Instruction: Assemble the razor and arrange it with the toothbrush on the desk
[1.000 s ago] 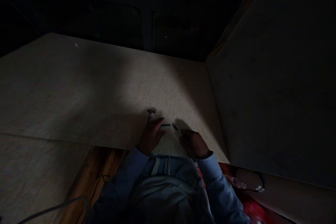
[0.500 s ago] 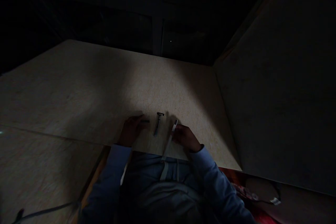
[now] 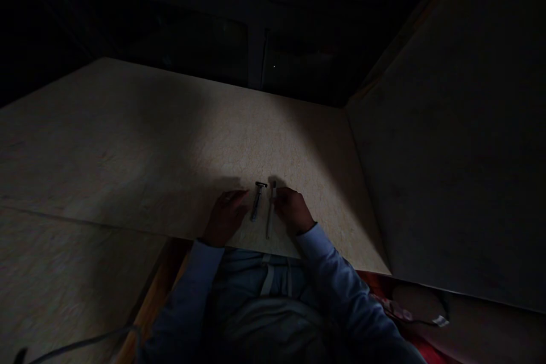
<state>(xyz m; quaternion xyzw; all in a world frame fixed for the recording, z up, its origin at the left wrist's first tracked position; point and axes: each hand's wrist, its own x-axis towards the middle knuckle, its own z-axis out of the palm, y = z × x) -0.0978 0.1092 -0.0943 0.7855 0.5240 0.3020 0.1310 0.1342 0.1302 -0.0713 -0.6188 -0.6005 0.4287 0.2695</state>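
Observation:
A metal safety razor (image 3: 256, 202) lies on the table with its T-shaped head pointing away from me. Just right of it is a slim pale toothbrush (image 3: 270, 217), roughly parallel to the razor, with a darker head end. My right hand (image 3: 294, 210) pinches the toothbrush near its upper end. My left hand (image 3: 226, 216) rests left of the razor, its fingers stretched toward the razor and apart, with nothing visible between them. Dim light blurs the fingertips, and the area beneath the left palm is hidden.
The pale stone-like tabletop (image 3: 256, 125) meets a dark upright panel (image 3: 452, 170) on the right. Behind it stands a dark framed window or cabinet (image 3: 256, 40). A cable (image 3: 85, 342) runs at the lower left, and a looped cord with a white tag (image 3: 441, 321) lies lower right.
My right hand has moved left, bringing the toothbrush from a slant to nearly straight beside the razor. The small dark stick seen at my left fingers is out of sight; that hand has shifted slightly right.

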